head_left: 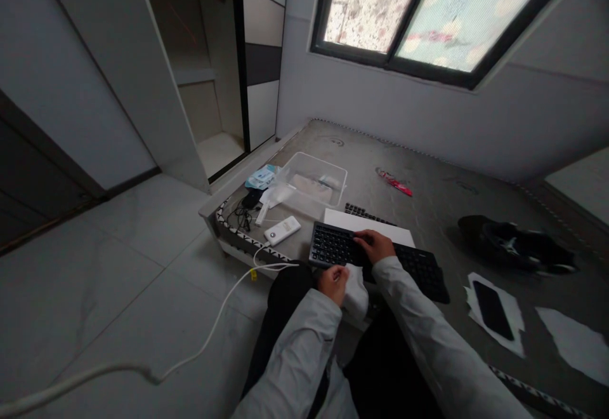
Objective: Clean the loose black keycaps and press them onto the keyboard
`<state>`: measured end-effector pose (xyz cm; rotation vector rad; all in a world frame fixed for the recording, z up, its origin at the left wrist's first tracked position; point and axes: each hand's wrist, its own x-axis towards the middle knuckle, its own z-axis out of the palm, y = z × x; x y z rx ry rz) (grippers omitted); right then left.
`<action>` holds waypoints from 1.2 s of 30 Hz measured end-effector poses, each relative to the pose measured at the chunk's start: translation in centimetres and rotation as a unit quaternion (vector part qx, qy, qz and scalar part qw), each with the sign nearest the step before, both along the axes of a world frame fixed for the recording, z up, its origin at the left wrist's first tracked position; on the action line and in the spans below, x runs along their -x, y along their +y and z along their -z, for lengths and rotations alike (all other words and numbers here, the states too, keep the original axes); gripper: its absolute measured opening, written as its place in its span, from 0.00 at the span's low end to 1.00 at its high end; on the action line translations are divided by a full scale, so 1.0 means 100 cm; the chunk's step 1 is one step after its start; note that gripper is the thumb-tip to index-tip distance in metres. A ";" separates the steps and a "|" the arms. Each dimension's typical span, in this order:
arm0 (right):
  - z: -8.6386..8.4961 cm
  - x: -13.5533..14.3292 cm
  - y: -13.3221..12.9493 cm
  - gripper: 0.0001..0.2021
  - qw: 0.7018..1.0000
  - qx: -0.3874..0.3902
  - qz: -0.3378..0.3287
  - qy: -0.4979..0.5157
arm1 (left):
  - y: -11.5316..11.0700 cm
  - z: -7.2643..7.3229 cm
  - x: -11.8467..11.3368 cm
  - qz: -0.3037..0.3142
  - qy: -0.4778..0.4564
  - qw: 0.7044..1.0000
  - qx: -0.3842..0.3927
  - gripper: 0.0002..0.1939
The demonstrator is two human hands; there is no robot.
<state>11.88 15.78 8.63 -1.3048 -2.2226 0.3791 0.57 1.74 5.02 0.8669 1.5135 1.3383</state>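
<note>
A black keyboard [332,243] lies across the front edge of a grey mattress, in front of my knees. My left hand [333,283] is closed on a white tissue [356,292], just below the keyboard's near edge. Over the middle of the keyboard, my right hand [375,245] has its thumb and fingertips pressed together at the keys; whatever they hold, if anything, is too small to make out. Behind the keyboard lies a flat white box [368,223], with a row of black keys [361,211] along its far side.
A clear plastic tub [316,181] stands at the back left beside a blue packet [262,176]. A white device [282,230] trails a cable over the edge. Rightward are a phone [493,309] on white paper, a black bag-like item [516,246] and a red item [396,182].
</note>
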 end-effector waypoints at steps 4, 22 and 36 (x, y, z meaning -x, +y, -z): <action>0.006 0.016 0.017 0.09 0.992 -0.011 -0.056 -0.110 | 0.001 0.000 0.005 -0.007 -0.010 1.000 0.006 0.11; 0.000 0.025 0.036 0.09 0.964 -0.022 -0.076 -0.252 | 0.004 0.010 0.009 -0.004 -0.016 1.000 -0.013 0.13; -0.007 0.034 0.013 0.09 0.954 -0.054 -0.043 -0.293 | 0.003 0.000 0.012 -0.001 -0.024 1.000 0.004 0.12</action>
